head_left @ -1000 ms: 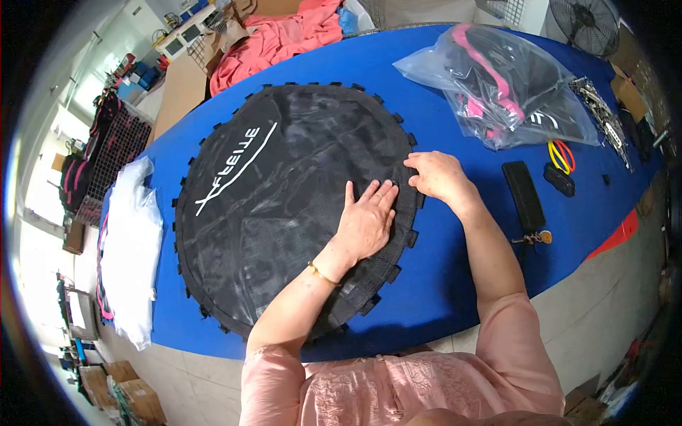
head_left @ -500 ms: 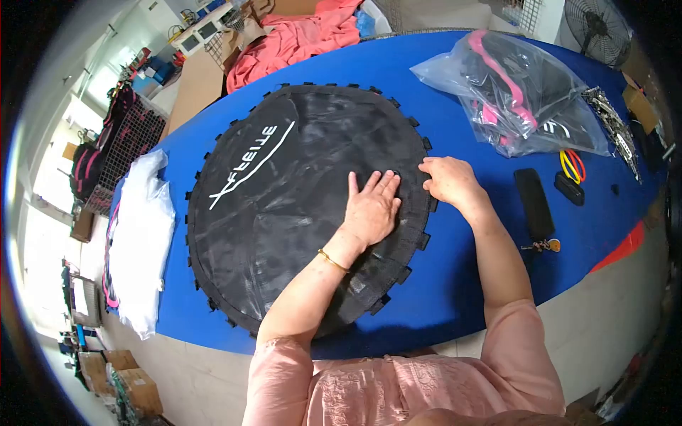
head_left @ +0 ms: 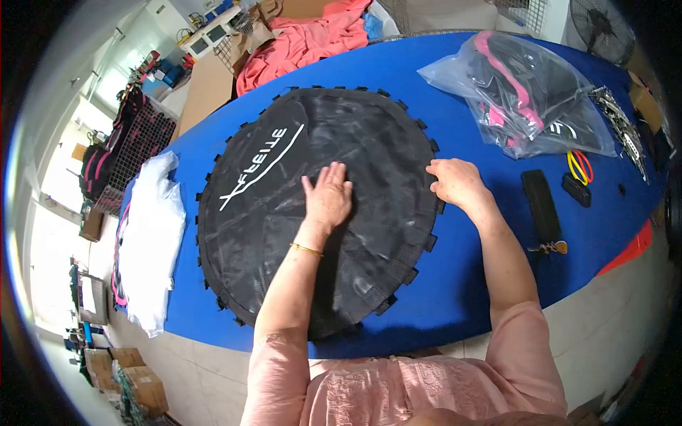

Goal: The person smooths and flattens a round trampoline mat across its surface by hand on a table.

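Observation:
A round black trampoline mat (head_left: 270, 241) with white lettering and short tabs around its rim lies spread on a blue-covered table (head_left: 490, 241). My left hand (head_left: 329, 197) rests palm down near the middle of the mat, its fingers outstretched and holding nothing. At the mat's right edge, my right hand (head_left: 455, 181) has its fingers closed in a pinch on the rim. The fingertips there are partly hidden.
A clear plastic bag (head_left: 526, 92) with black and pink pieces lies at the back right, beside a pile of metal parts (head_left: 621, 131). Nearer are a black strip (head_left: 542, 206) and red and yellow bands (head_left: 580, 167). White plastic wrapping (head_left: 150, 241) lies at the left.
My left hand has slid left, from near the mat's right rim toward its middle. My right hand stays at the right edge; the whole view has shifted slightly.

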{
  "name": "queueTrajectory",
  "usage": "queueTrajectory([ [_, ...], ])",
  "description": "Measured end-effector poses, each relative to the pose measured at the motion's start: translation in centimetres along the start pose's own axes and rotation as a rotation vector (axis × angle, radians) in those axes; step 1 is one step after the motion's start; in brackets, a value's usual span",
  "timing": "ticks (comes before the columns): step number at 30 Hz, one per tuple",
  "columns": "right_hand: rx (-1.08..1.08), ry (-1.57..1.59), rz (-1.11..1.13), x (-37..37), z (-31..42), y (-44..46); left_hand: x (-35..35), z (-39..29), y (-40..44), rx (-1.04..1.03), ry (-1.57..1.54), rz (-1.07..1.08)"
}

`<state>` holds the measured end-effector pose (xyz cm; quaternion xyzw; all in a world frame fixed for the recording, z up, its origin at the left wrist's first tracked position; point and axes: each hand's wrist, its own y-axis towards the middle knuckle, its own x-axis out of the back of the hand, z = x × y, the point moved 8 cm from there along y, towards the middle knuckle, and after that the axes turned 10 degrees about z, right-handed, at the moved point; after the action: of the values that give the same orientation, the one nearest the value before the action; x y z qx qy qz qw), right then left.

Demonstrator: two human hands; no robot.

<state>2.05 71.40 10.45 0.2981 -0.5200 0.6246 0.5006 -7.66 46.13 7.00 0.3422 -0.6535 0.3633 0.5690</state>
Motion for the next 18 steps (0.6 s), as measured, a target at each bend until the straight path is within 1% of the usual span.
queueTrajectory([
  [3, -0.014, -0.035, 0.021, 0.2, 0.3, -0.2, -0.2, -4.8, -1.1, -0.127, 0.008, 0.005],
  [4, -0.002, -0.036, 0.022, 0.1, 0.4, -0.2, -0.5, -5.8, -1.4, -0.17, 0.017, -0.009],
  [6, 0.001, -0.012, -0.017, 0.3, 0.2, -0.4, -0.2, -5.9, -1.5, -0.179, -0.002, -0.045],
  [10, 0.034, 0.011, -0.032, 0.8, 0.5, -0.9, 0.2, -2.8, -1.5, -0.089, 0.046, -0.067],
  [16, 0.047, 0.084, -0.068, 1.0, 0.3, -1.1, 0.7, 6.5, -4.7, 0.146, 0.02, 0.015],
  [18, 0.053, 0.101, -0.067, 0.9, 0.3, -1.1, 0.6, 9.4, -5.8, 0.21, 0.014, 0.011],
])
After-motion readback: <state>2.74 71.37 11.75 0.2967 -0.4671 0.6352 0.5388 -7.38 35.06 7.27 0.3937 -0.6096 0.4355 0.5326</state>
